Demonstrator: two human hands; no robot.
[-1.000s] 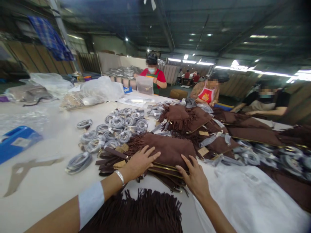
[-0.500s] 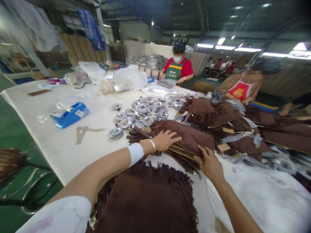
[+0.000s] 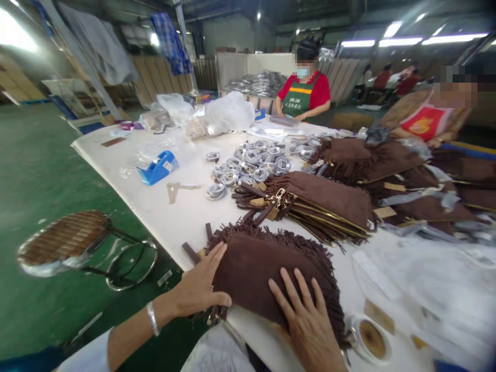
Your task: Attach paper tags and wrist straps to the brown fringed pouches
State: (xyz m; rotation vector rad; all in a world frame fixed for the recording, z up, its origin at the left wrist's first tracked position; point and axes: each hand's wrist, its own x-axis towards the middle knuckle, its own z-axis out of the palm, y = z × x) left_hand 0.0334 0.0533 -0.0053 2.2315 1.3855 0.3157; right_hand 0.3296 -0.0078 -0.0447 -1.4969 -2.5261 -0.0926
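In front of me, at the table's near edge, lies a dark brown fringed bag [image 3: 251, 268]. My left hand [image 3: 201, 284] rests at its left end, fingers stretched out and thumb apart. Spread flat on the bag's right part is my right hand [image 3: 304, 310]. Just beyond is a stack of brown fringed bags [image 3: 329, 196], with gold zippers, metal clasps and tan tags at its left end. Neither hand touches that stack.
Coiled grey straps [image 3: 251, 160] lie behind the stack, with a blue tape dispenser [image 3: 158, 168] to their left. More brown bags [image 3: 406, 181] cover the right side. A tape roll [image 3: 370, 338] sits near my right hand. A stool [image 3: 65, 240] stands at left. Two co-workers are across the table.
Both hands have left the stack of bags and come back to the nearer fringed bag. That bag now lies turned, with its strap end at the left. The view has swung left.
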